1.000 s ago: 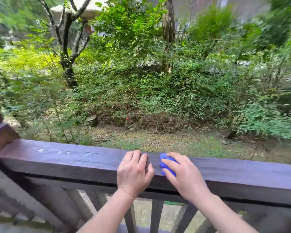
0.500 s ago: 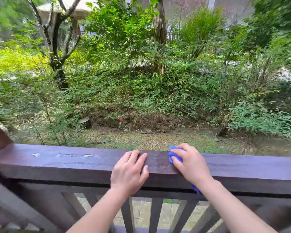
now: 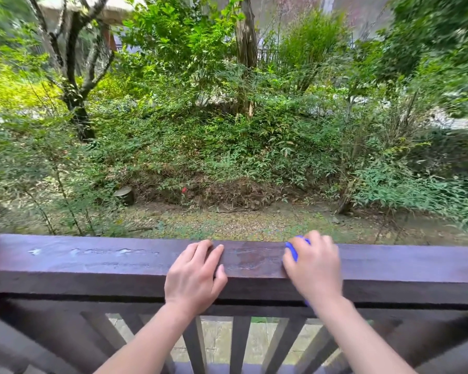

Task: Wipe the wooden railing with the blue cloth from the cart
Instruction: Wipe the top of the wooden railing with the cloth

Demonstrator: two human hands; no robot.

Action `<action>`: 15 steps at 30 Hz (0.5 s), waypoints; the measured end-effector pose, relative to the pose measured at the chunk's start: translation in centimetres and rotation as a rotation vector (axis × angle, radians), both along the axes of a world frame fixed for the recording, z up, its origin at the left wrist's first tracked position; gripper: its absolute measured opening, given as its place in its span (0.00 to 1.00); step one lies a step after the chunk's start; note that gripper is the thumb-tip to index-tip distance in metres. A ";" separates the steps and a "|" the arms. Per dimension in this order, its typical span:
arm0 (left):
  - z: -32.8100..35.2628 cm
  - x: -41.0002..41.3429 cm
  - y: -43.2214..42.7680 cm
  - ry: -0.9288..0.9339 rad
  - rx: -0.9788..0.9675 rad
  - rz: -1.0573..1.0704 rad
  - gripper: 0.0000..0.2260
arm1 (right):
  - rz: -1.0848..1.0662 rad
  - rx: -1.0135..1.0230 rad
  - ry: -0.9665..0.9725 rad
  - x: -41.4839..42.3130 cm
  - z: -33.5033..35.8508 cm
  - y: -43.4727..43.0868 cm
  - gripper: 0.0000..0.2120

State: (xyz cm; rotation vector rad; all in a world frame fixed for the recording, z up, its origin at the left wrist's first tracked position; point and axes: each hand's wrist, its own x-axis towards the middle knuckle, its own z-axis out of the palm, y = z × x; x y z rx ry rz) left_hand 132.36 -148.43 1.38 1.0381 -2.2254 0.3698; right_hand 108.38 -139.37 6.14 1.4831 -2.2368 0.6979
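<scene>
Daylight; dense green shrubs [image 3: 227, 136], bare tree [image 3: 73, 76] left, leaf-strewn ground [image 3: 227, 220], small stump [image 3: 125, 195].

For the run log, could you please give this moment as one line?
right hand: pressing blue cloth on railing | left hand: resting on railing

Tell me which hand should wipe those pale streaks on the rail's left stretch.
Probably the right hand: it already presses the blue cloth on the wooden railing. The left hand lies nearer the pale streaks but is bare, resting flat.
</scene>
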 end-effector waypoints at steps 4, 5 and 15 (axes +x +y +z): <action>0.2 0.2 0.2 0.011 0.021 0.001 0.18 | 0.275 0.001 -0.355 2.8 1.9 -0.3 0.06; 0.4 0.2 0.2 0.009 0.032 -0.001 0.18 | 0.265 -0.029 -0.519 1.8 2.5 -0.7 0.06; 2.2 0.4 1.2 0.029 0.156 -0.004 0.18 | 0.369 -0.077 -0.490 1.1 1.4 -2.8 0.05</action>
